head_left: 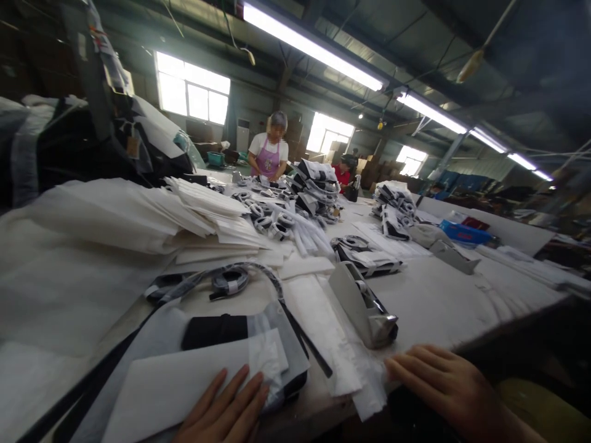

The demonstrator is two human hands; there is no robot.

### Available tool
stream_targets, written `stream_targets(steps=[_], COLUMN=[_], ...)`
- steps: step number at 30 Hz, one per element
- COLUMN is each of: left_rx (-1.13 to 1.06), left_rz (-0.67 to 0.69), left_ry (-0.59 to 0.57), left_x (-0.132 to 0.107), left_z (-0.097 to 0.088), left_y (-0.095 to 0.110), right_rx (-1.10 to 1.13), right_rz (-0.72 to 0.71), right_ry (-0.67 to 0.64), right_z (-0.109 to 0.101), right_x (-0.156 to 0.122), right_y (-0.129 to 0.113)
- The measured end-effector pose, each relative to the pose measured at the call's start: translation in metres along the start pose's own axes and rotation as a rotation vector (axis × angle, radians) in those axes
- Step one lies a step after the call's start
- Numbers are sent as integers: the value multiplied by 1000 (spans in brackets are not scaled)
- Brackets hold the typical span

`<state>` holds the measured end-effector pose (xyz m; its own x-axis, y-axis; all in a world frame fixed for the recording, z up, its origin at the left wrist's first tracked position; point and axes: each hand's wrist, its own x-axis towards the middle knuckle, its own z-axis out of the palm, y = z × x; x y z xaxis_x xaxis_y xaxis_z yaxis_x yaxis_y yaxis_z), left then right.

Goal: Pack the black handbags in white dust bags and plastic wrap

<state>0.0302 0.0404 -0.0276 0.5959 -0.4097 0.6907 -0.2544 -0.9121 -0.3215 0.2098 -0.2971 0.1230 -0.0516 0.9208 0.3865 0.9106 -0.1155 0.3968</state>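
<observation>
My left hand (231, 406) lies flat with its fingers spread on a white paper sheet (184, 378). That sheet rests on a black bag (217, 331), which is partly wrapped in pale tissue and clear film. A long black strap (272, 280) loops behind the bag. At the table's front edge, my right hand (447, 381) has its fingers closed at the side of a clear plastic bag (369, 384), which lies in a stack of white plastic sleeves (318, 326). Just beyond stands a grey tape dispenser (353, 301).
Piled white sheets (129, 212) cover the left side. A coiled strap (229, 280), wrapped bags (318, 184) and another dispenser (455, 255) lie farther back, near a blue bin (464, 232). One person (269, 151) in a purple apron stands across the table; another wears red.
</observation>
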Motion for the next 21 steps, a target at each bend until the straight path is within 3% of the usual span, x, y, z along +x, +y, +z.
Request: stream_targets(steps=[3,7,13,17,21], left_rx=[-87,-124,-107,-91,-89], left_rz=[-125,-193,-209,-225,-210], left_ry=[16,45,98,144,136], left_x=[5,7,3,0,-3], left_z=[-6,-6,3,8,11], left_y=[5,10,14,15,15], right_rx=[164,353,477,483,390], right_rz=[-58,-118,-293,-406,-439], right_ry=[-15,-145,-308,-475,-730], right_z=[10,33,84,113,120], right_x=[40,88,155,195,230], right_y=[-14,-29,-22,-18,-21])
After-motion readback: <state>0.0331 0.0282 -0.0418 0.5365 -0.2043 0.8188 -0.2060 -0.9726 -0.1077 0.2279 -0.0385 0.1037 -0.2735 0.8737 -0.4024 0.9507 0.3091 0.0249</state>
